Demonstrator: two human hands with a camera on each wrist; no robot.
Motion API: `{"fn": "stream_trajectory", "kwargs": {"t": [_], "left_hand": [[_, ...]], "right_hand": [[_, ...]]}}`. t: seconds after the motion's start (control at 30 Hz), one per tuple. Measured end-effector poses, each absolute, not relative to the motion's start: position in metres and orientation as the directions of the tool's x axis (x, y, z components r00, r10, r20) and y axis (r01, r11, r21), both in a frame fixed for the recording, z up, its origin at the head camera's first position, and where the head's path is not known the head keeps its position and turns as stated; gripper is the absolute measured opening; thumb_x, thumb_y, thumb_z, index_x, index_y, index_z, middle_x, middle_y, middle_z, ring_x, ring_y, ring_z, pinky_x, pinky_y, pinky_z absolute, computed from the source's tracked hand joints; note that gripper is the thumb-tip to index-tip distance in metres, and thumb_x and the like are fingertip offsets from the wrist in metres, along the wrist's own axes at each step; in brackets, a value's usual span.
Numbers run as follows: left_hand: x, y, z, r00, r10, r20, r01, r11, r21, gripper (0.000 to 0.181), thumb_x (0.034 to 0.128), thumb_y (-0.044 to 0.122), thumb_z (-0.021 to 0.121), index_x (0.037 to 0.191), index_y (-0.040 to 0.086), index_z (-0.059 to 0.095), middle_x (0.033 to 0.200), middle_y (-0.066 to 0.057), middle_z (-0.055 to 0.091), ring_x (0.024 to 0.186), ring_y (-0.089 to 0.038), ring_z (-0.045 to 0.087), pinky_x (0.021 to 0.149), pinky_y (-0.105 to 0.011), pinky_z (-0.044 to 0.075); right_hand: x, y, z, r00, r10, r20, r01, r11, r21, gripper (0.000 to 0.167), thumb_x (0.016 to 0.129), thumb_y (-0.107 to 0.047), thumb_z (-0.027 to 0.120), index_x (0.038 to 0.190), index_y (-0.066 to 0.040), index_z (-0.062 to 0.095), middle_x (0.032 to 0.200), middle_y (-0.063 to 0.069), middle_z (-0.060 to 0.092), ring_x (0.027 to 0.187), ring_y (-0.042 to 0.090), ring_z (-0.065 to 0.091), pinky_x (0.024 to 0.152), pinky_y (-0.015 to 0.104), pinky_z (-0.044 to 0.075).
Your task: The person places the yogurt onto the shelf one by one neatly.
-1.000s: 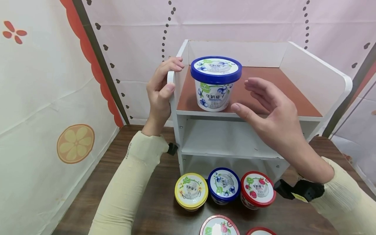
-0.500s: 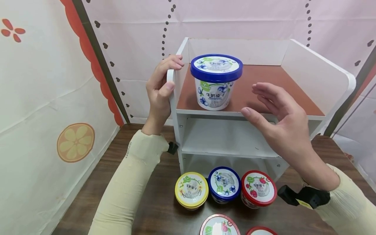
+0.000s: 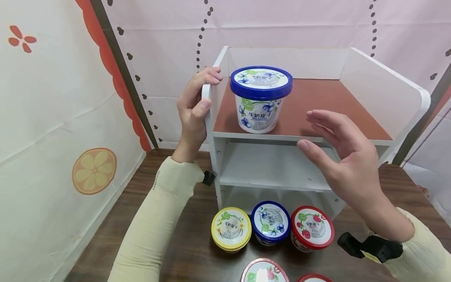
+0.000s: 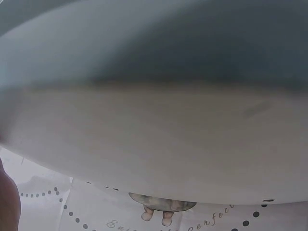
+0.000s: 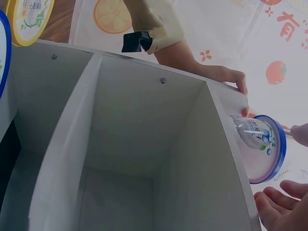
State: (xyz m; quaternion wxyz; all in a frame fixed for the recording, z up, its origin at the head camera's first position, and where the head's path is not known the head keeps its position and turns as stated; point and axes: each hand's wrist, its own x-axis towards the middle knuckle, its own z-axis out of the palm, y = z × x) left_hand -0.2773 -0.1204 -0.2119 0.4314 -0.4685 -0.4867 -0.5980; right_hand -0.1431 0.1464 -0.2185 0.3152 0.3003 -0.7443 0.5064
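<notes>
Blueberry tub (image 3: pixel 258 113) upright on white shelf unit (image 3: pixel 275 162)

It stands top left, near the front edge. The left hand (image 3: pixel 192 103) grips the left panel (image 3: pixel 209 121) beside it; to the tub's right, the right hand (image 3: pixel 347 150) hangs apart, thumb off the fingers. Nearer, on the desk (image 3: pixel 186 235): a yellow-lidded tub (image 3: pixel 231 229), blue-lidded tub (image 3: pixel 271 222) and red-lidded tub (image 3: pixel 312 228).

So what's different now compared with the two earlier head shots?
The right hand has drawn away from the blueberry tub, rightward and slightly down in view, its fingers open. It already held nothing earlier. Unchanged: the tub upright on the top shelf, the left hand gripping the side panel.
</notes>
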Motion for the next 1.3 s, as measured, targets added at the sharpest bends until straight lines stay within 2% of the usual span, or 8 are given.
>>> {"fn": "stream_trajectory", "kwargs": {"t": [0.1, 0.23, 0.4, 0.97, 1.17, 1.3], "left_hand": [[-0.277, -0.12, -0.213, -0.189, -0.06, 0.98, 0.972, -0.156, 0.178, 0.044, 0.0813, 0.029, 0.05, 0.099, -0.01, 0.057, 0.109, -0.014, 0.063, 0.115, -0.037, 0.052, 0.1, -0.056, 0.039], [-0.277, -0.119, -0.213, -0.193, -0.061, 0.979, 0.971, -0.154, 0.182, 0.044, 0.0815, 0.03, 0.05, 0.099, -0.01, 0.057, 0.11, -0.01, 0.063, 0.115, -0.037, 0.052, 0.1, -0.055, 0.039], [-0.277, -0.119, -0.212, -0.196, -0.065, 0.978, 0.97, -0.158, 0.184, 0.044, 0.0807, 0.03, 0.05, 0.099, -0.01, 0.056, 0.11, -0.009, 0.063, 0.115, -0.036, 0.052, 0.099, -0.055, 0.039], [-0.278, -0.117, -0.212, -0.18, -0.064, 0.982, 0.972, -0.165, 0.167, 0.044, 0.0814, 0.029, 0.05, 0.099, -0.011, 0.056, 0.109, -0.009, 0.063, 0.114, -0.037, 0.053, 0.1, -0.056, 0.039], [-0.278, -0.118, -0.212, -0.185, -0.064, 0.981, 0.972, -0.161, 0.173, 0.044, 0.0815, 0.029, 0.05, 0.099, -0.011, 0.056, 0.109, -0.012, 0.063, 0.115, -0.037, 0.053, 0.1, -0.056, 0.039], [-0.278, -0.119, -0.212, -0.185, -0.064, 0.981, 0.973, -0.153, 0.174, 0.045, 0.0816, 0.03, 0.05, 0.099, -0.011, 0.057, 0.108, -0.015, 0.062, 0.115, -0.037, 0.053, 0.1, -0.056, 0.038]], "right_hand": [[-0.142, 0.149, -0.222, -0.596, -0.132, 0.792, -0.795, 0.236, -0.559, 0.049, 0.081, 0.008, 0.072, 0.128, 0.005, 0.059, 0.126, 0.02, 0.058, 0.116, 0.029, 0.057, 0.1, 0.031, 0.043], [-0.142, 0.15, -0.226, -0.556, -0.131, 0.821, -0.831, 0.113, -0.544, 0.044, 0.084, 0.003, 0.072, 0.124, 0.013, 0.058, 0.123, 0.026, 0.057, 0.115, 0.033, 0.056, 0.101, 0.032, 0.042], [-0.142, 0.152, -0.23, -0.523, -0.12, 0.844, -0.851, 0.017, -0.525, 0.044, 0.085, -0.003, 0.073, 0.12, 0.018, 0.057, 0.121, 0.026, 0.058, 0.115, 0.033, 0.056, 0.102, 0.034, 0.041], [-0.135, 0.162, -0.255, -0.518, -0.109, 0.848, -0.845, -0.092, -0.527, 0.039, 0.085, 0.004, 0.07, 0.116, 0.023, 0.055, 0.118, 0.027, 0.06, 0.112, 0.032, 0.057, 0.101, 0.032, 0.042], [-0.136, 0.171, -0.268, -0.541, -0.117, 0.833, -0.831, -0.076, -0.551, 0.039, 0.085, 0.008, 0.068, 0.117, 0.024, 0.054, 0.119, 0.026, 0.06, 0.113, 0.031, 0.057, 0.1, 0.031, 0.042], [-0.136, 0.173, -0.276, -0.535, -0.125, 0.836, -0.832, -0.092, -0.547, 0.037, 0.084, 0.01, 0.067, 0.115, 0.026, 0.053, 0.117, 0.027, 0.06, 0.112, 0.032, 0.058, 0.1, 0.031, 0.043]]}}
